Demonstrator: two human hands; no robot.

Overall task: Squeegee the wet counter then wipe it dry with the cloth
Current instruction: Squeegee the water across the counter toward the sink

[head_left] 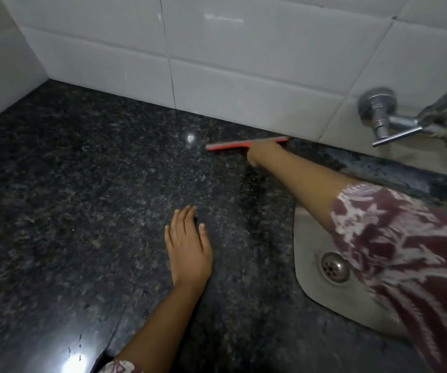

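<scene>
Reaching far back, the right hand (264, 153) is closed around the red squeegee (246, 144), blade down on the dark stone counter (82, 184) right by the tiled wall (243, 76). Left hand (188, 247) lies flat and open on the counter, holding nothing, near the sink (311, 238).

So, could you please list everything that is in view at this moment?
counter: one, dark speckled stone, fills the lower frame
wall tiles: several, white, behind the counter
squeegee: one, red, far edge of the counter by the wall
sink: one, grey steel, set in the counter at right
drain: one, metal, in the sink
tap: one, chrome, on the wall above the sink
cloth: none in view
sleeve: maroon and white print, right arm
left hand: flat on the counter
right hand: on the squeegee
</scene>
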